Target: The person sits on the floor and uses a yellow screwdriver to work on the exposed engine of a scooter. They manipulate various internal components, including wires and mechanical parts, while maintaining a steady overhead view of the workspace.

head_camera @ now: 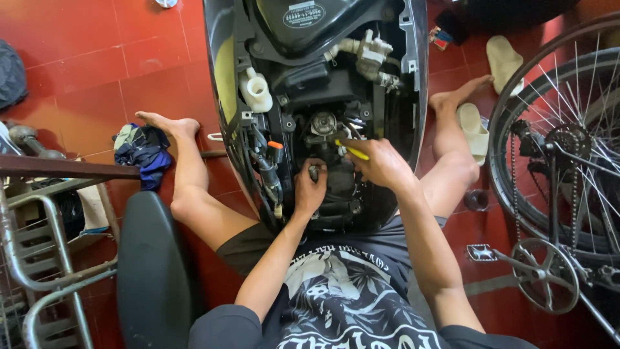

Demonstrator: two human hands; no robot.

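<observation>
I sit on a red tile floor with an opened scooter body (223,77) between my legs, its engine parts exposed. My left hand (310,189) grips a dark part low in the engine bay, its fingers wrapped around it. My right hand (381,163) holds a yellow-handled tool (351,151) whose tip points left toward the round metal part (323,122) in the middle of the bay. A white plastic reservoir (256,90) sits at the bay's upper left, and a pale metal fitting (369,54) at the upper right.
A bicycle with spoked wheel (562,142), chain and crank (546,274) stands at the right. Two pale sandals (475,129) lie by my right foot. A black seat (152,265), a metal rack (39,258) and a pile of rags (145,152) are at the left.
</observation>
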